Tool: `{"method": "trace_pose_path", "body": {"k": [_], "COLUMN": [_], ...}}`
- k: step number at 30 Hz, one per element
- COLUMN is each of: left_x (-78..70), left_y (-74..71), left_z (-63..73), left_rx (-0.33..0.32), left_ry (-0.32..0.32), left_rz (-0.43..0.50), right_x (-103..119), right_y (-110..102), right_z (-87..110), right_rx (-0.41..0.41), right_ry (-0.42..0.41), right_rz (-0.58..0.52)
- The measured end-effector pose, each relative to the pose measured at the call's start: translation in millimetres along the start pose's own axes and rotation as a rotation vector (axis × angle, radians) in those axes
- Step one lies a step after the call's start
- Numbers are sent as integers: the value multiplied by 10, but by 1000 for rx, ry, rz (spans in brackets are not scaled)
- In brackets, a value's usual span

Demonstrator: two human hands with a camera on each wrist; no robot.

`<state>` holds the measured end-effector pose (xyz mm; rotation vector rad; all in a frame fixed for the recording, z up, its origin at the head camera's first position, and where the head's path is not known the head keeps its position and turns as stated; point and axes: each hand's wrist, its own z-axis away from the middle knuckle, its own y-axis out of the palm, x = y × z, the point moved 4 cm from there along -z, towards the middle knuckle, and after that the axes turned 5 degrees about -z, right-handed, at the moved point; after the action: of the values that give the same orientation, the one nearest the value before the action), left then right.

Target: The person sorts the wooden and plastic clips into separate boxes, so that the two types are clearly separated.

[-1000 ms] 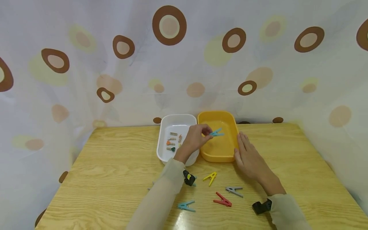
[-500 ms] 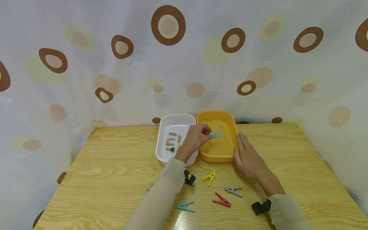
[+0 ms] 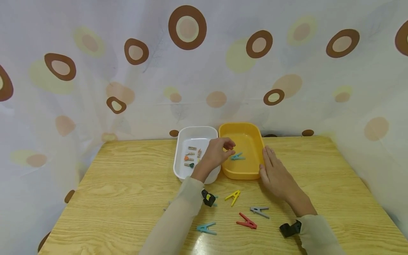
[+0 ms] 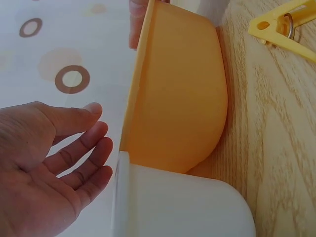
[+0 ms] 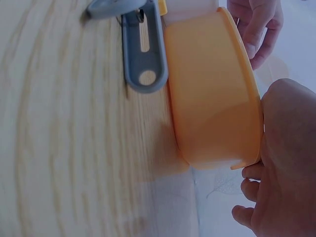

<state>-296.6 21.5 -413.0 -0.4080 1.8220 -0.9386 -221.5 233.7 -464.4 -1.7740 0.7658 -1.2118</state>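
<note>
My left hand [image 3: 216, 152] hovers over the left side of the yellow bin [image 3: 241, 176], thumb and fingertips apart with nothing between them. Below those fingertips a light blue clothespin [image 3: 237, 157] lies on the bin's floor. The left wrist view shows the same hand [image 4: 54, 163] loosely bent beside the rims. With straight fingers, my right hand [image 3: 277, 173] rests against the bin's right wall. To the left, the white bin [image 3: 177, 166] holds several small wooden clothespins [image 3: 189, 159], partly covered by my left hand and forearm.
On the wooden table [image 3: 127, 184], in front of the bins, lie a yellow clothespin [image 3: 233, 197], a grey one [image 3: 259, 211], a red one [image 3: 247, 222] and a blue one [image 3: 206, 228]. More clothespins are partly hidden by my left forearm. A patterned cloth [image 3: 204, 78] hangs behind the table.
The left fingers have let go of the light blue clothespin, which has dropped onto the yellow bin's floor. Both hands have stayed in nearly the same place.
</note>
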Motion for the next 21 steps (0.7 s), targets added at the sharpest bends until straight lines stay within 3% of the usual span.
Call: {"method": "trace_pose_path", "body": {"k": [6, 16, 21], "left_x": [-25, -56, -92], "left_y": [-53, -171, -253], "left_z": [97, 378, 514], "left_rx": [1, -9, -5], "left_ry": [35, 84, 144], "left_rz": [13, 64, 60], "right_x": [6, 11, 32], "right_y": [-20, -9, -21], "right_z": [-5, -5, -9], "right_rx": [4, 14, 8], "right_ry": [-3, -10, -12], "right_rz": [3, 3, 5]}}
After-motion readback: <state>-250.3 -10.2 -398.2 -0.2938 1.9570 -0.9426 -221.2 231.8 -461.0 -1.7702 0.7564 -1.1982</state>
